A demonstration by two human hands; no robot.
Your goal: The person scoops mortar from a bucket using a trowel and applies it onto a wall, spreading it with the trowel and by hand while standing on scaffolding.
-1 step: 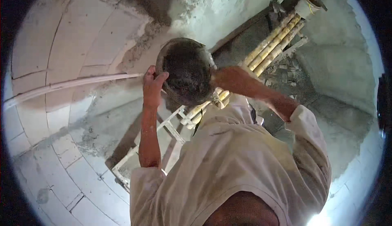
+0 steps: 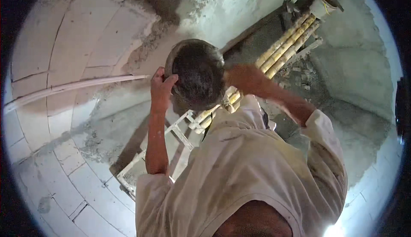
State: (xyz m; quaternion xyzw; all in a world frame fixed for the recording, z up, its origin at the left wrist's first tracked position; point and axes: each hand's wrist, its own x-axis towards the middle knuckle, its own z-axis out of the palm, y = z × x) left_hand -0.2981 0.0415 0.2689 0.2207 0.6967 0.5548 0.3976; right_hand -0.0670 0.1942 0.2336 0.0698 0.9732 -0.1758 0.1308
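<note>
A round, dark-grey bowl (image 2: 195, 75) is held up in front of my chest, its inside smeared dark; what lies in it I cannot make out. My left hand (image 2: 162, 89) is closed on the bowl's left edge, the thumb over the rim and the fingers behind. On the opposite side, my right hand (image 2: 242, 79) is closed-looking and blurred, next to the bowl's right edge. Its fingers are hidden, so whether it touches the bowl or holds a tool does not show.
Below run several yellowish bamboo poles (image 2: 286, 48), with a bucket (image 2: 323, 6) at their far end. A pale metal frame (image 2: 182, 136) stands under my left arm. Block wall (image 2: 81, 35) rises at left, crossed by a pale strip (image 2: 77, 87). Rubble (image 2: 299, 76) lies right of the poles.
My right hand has shifted very slightly and is blurred by motion. The bowl and my left hand have moved a touch to the right.
</note>
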